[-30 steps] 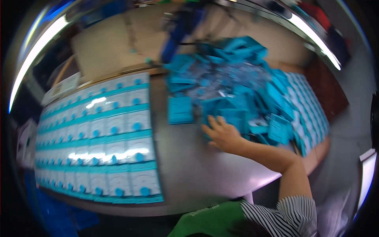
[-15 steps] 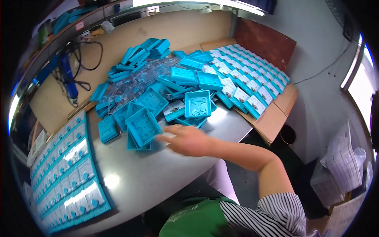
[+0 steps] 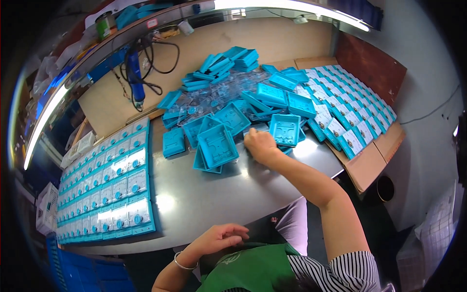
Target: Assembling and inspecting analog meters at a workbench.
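My right hand (image 3: 261,146) reaches over the metal bench, its fingers curled together at the edge of a white-faced teal meter (image 3: 256,128). Whether it grips that meter cannot be told, as the hand covers part of it. Just left of the hand, an open teal plastic case (image 3: 217,146) leans on others. On its right stands another open teal case (image 3: 284,130), its moulded inside showing. My left hand (image 3: 221,238), with a bangle at the wrist, hovers by my green apron at the bench's front edge. Its fingers are stretched out and hold nothing.
Rows of clear-covered teal meters (image 3: 107,197) lie at the left. White-faced units (image 3: 351,119) fill cardboard at the right. Behind the cases lies a heap of clear plastic covers (image 3: 214,92), with stacked teal cases (image 3: 245,60) beyond. A blue power screwdriver (image 3: 136,78) hangs by its cord.
The view has swung left, so the bench appears further right. My right hand has moved away from the leaning case to the white-faced meter. My left hand has come into view.
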Motion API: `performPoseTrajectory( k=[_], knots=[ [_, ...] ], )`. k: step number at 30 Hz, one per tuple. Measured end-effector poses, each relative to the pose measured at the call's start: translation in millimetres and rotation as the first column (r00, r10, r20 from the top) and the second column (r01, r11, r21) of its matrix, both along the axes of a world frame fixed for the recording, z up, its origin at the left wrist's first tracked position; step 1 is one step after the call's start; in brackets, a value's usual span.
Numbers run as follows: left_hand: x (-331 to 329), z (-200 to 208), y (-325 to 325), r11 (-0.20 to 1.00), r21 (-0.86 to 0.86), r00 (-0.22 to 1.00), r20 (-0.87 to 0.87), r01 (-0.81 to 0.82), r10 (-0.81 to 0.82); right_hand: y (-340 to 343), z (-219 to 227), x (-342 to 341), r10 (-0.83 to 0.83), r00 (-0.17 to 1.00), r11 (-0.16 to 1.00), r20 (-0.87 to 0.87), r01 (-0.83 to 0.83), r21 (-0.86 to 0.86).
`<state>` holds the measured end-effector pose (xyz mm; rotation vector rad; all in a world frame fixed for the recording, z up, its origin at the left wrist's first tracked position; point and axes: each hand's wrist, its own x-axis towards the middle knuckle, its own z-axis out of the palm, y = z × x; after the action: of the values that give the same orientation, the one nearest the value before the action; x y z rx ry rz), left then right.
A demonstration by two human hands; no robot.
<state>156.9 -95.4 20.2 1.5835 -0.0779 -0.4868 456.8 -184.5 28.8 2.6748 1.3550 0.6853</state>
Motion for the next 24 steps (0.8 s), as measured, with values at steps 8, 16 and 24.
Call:
performPoseTrajectory(
  k=[8, 16, 24],
  knots=[
    [33, -17, 35, 0.745, -0.551, 0.921, -0.129, -0.375, 0.368, -24, 53, -16, 0.199, 0.979, 0.781, 0.042, -0.185, 0.597],
    [45, -26, 25, 0.367, -0.737, 0.757, -0.293, -0.568, 0.583, -40, 16, -139, 0.786, 0.615, 0.605, -0.069, -0.740, 0.295],
    [23, -22, 15, 0.520, -0.610, 0.781, -0.295, -0.598, 0.551, -14, 62, -134, 0.983, -0.008, 0.151, -0.183, 0.601, 0.785]
  ],
)
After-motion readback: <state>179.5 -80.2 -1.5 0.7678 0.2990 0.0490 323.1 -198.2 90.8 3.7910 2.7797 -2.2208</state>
